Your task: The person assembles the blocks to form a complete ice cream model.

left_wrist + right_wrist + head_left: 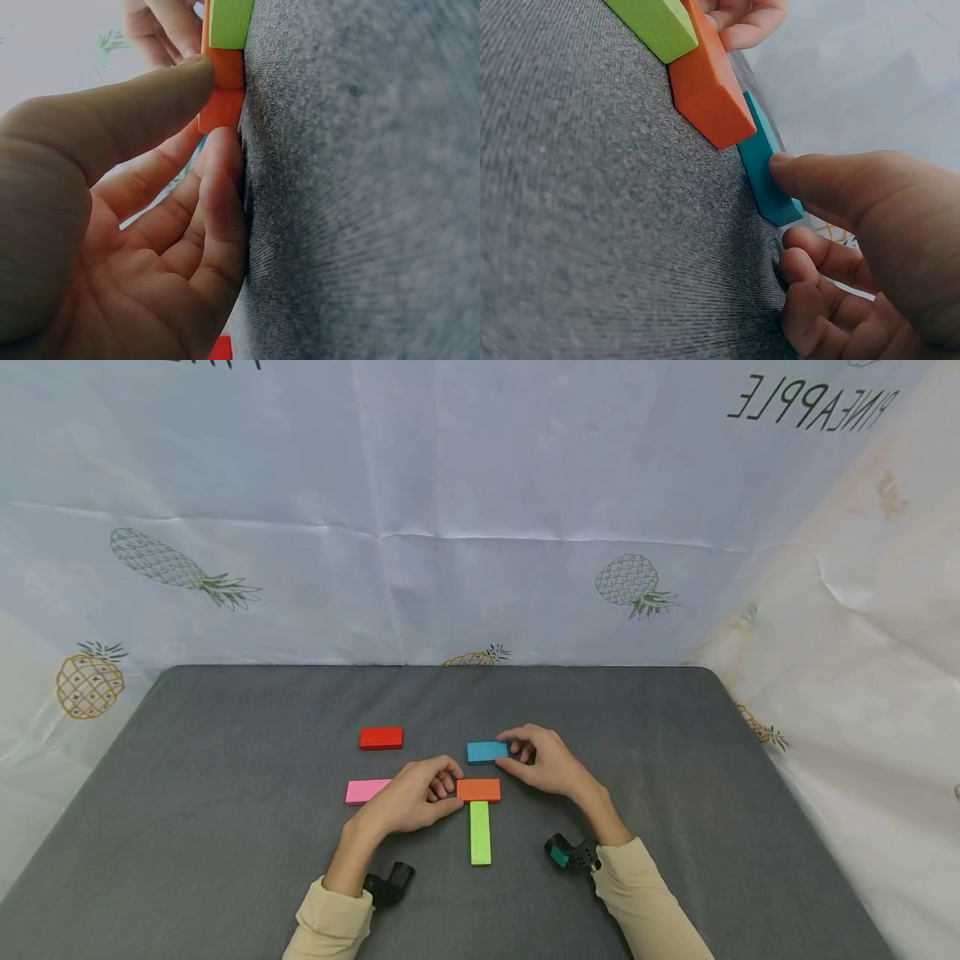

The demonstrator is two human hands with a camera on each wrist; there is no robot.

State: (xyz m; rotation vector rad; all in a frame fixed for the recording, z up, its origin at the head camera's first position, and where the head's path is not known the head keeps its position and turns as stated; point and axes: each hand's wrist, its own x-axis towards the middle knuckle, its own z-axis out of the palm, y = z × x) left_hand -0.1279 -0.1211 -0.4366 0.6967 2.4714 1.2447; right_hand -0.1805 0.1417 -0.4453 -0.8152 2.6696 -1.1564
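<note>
My left hand point(415, 795) pinches the left end of an orange block point(478, 790), thumb on its near long side and index finger reaching to the far side. A lime green block point(480, 833) points toward me, its far end against the middle of the orange one, making a T. Beyond the orange block lies a blue block point(486, 752), parallel to it. At its right end my right hand point(546, 762) holds it between thumb and index finger. In the right wrist view the thumb presses on the blue block point(765, 169); the other fingers curl beside it.
A red block point(381, 738) lies at the back left. Left of the orange block is a pink block point(367, 791), partly covered by my left hand. All rest on a grey cloth-topped table point(187, 827), with a pineapple-print curtain point(487, 460) behind its far edge.
</note>
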